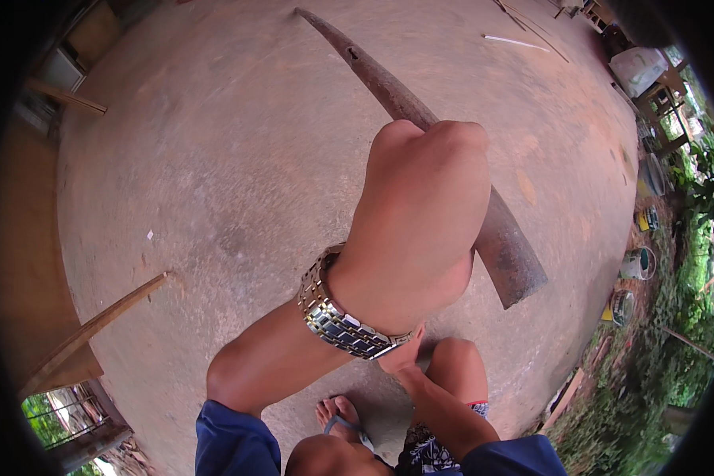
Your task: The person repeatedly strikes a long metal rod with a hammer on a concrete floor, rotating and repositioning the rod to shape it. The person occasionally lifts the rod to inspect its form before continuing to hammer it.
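Observation:
A long rusty metal pipe point(512, 254) runs diagonally from the upper middle down to the right, with a hole near its narrow-looking far part. My left hand point(420, 190), large and close to the camera, has its fingers wrapped round the pipe; a metal bracelet watch circles that wrist. Below and behind it, my right hand point(401, 353) is mostly hidden by my left wrist, so its fingers and anything in them cannot be made out.
A concrete floor point(214, 159) lies beneath me. Wooden boards point(95, 321) stand at the left. Thin rods point(516, 41) lie at the top right; a white sack point(639, 71), buckets point(639, 262) and plants line the right edge. My sandaled foot point(337, 416) is below.

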The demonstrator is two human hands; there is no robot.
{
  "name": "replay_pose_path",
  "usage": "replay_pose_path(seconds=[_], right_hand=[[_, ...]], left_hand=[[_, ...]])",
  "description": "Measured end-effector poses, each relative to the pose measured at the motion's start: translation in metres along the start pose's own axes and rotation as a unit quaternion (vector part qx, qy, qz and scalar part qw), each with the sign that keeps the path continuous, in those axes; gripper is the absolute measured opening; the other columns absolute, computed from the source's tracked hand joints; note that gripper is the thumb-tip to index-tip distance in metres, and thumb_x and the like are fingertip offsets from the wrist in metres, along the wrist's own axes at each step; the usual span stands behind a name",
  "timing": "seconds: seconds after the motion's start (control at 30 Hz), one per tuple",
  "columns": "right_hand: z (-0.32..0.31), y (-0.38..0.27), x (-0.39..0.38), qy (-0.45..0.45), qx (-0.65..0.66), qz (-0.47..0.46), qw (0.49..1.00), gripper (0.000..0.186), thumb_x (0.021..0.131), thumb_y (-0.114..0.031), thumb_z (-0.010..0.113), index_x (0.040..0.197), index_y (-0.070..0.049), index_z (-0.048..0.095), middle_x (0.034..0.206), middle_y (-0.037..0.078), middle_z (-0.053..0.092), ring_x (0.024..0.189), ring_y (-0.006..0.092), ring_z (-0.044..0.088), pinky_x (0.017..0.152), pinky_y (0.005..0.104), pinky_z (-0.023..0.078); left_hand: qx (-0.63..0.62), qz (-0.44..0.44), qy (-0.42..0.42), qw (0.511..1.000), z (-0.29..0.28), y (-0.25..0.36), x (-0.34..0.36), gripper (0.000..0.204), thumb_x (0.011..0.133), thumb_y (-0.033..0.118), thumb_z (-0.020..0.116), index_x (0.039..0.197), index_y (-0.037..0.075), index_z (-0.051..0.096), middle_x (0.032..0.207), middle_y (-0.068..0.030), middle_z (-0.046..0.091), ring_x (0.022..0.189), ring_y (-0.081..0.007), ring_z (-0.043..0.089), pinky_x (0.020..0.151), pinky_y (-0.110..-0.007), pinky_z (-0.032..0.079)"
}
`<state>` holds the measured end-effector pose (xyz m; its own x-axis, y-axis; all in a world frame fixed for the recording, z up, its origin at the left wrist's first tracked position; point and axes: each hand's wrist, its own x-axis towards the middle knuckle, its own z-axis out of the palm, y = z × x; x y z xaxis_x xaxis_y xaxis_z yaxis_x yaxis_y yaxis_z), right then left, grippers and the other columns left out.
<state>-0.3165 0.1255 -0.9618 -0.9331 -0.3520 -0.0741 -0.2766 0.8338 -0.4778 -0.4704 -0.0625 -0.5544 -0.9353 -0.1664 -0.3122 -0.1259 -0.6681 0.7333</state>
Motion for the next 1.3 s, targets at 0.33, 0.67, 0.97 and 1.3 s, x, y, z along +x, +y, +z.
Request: replay_pose_path(seconds=[0.33, 0.67, 0.97, 1.3], right_hand=[[0.021, 0.020, -0.009, -0.005, -0.013, -0.034, 0.999, 0.080, 0.088, -0.065, 0.069, 0.154, -0.022, 0.053, 0.149, 0.032, 0.041, 0.144, 0.0494, 0.035, 0.120, 0.0693, 0.019], [0.006, 0.005, -0.003, 0.003, -0.025, -0.013, 1.000, 0.082, 0.086, -0.064, 0.072, 0.154, -0.022, 0.053, 0.153, 0.033, 0.039, 0.146, 0.0492, 0.033, 0.119, 0.0696, 0.019], [-0.016, -0.015, -0.001, 0.063, -0.003, -0.027, 0.998, 0.082, 0.085, -0.065, 0.072, 0.152, -0.022, 0.055, 0.153, 0.031, 0.040, 0.147, 0.0479, 0.033, 0.121, 0.0698, 0.019], [-0.011, -0.014, -0.001, 0.048, -0.030, -0.030, 0.998, 0.083, 0.084, -0.066, 0.074, 0.152, -0.022, 0.056, 0.155, 0.031, 0.037, 0.146, 0.0487, 0.034, 0.121, 0.0702, 0.018]], left_hand=[[0.008, 0.013, -0.016, 1.000, -0.005, 0.003, 0.001, 0.010, 0.089, 0.001, 0.063, 0.099, -0.001, 0.061, 0.091, -0.0077, 0.058, 0.085, -0.0170, 0.058, 0.079, -0.031, 0.048], [-0.015, 0.000, -0.013, 1.000, -0.020, 0.006, -0.008, 0.012, 0.090, 0.004, 0.064, 0.101, 0.000, 0.064, 0.092, -0.0069, 0.061, 0.083, -0.0152, 0.059, 0.078, -0.030, 0.048], [0.137, -0.072, 0.103, 0.982, -0.133, -0.038, -0.033, 0.027, 0.092, 0.012, 0.074, 0.110, 0.005, 0.055, 0.082, 0.0000, 0.054, 0.079, -0.0111, 0.055, 0.072, -0.028, 0.047], [0.577, 0.068, 0.288, 0.762, -0.341, -0.133, -0.026, 0.032, 0.099, 0.024, 0.073, 0.098, -0.003, 0.055, 0.084, -0.0186, 0.059, 0.069, -0.0386, 0.063, 0.063, -0.045, 0.050]])
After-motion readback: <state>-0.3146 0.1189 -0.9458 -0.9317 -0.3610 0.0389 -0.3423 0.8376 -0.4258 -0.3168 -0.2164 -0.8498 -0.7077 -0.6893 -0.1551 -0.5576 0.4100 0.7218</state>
